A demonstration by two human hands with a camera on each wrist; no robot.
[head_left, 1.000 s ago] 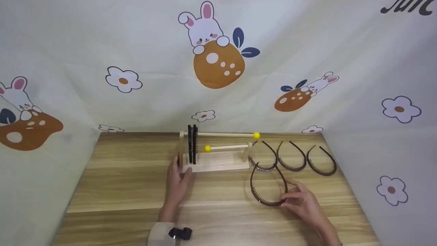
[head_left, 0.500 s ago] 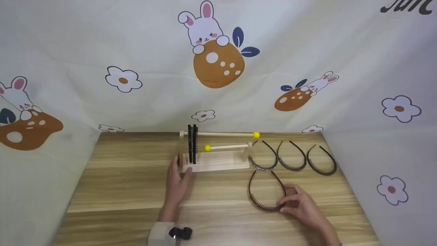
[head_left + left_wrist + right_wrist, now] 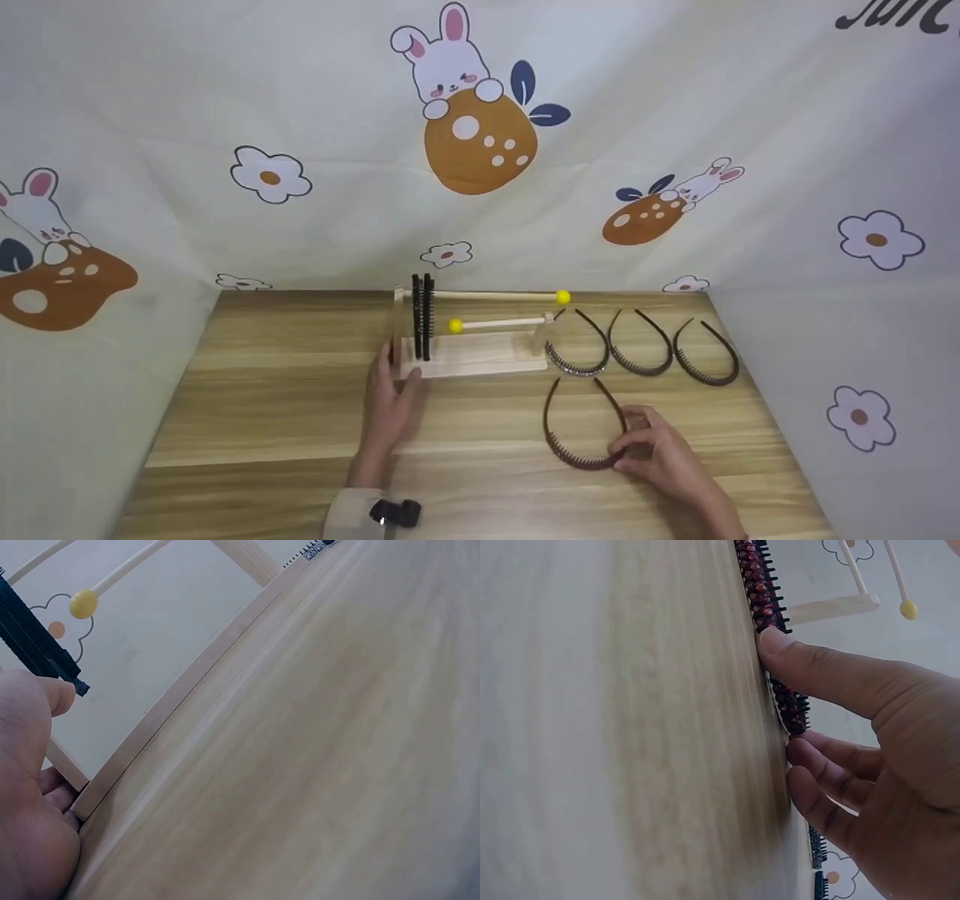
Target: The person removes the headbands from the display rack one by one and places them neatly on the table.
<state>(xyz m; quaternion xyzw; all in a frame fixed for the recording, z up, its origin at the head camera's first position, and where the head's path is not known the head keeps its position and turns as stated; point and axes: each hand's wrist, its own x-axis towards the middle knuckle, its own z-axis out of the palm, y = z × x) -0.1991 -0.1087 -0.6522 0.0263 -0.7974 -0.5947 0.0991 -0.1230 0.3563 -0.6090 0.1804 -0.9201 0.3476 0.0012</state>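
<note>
A wooden stand (image 3: 480,358) with two yellow-tipped rods sits at the back of the table. My left hand (image 3: 391,412) grips its left end, thumb over the base and fingers behind the upright. Black toothed headbands (image 3: 424,319) hang on the longer rod near that upright. My right hand (image 3: 666,456) pinches the right side of a dark reddish toothed headband (image 3: 576,460), whose open ends point toward the back. In the right wrist view the thumb lies on this headband's patterned band (image 3: 757,589), which is right at the tabletop.
Three more dark headbands lie in a row right of the stand: one close to its base (image 3: 581,370), a middle one (image 3: 641,370) and one near the table's right edge (image 3: 709,381). A printed cloth (image 3: 337,97) rises behind the wooden table (image 3: 247,427).
The reddish headband has come down toward me and slightly left in my right hand, away from the row of headbands. My left hand and the stand have not moved.
</note>
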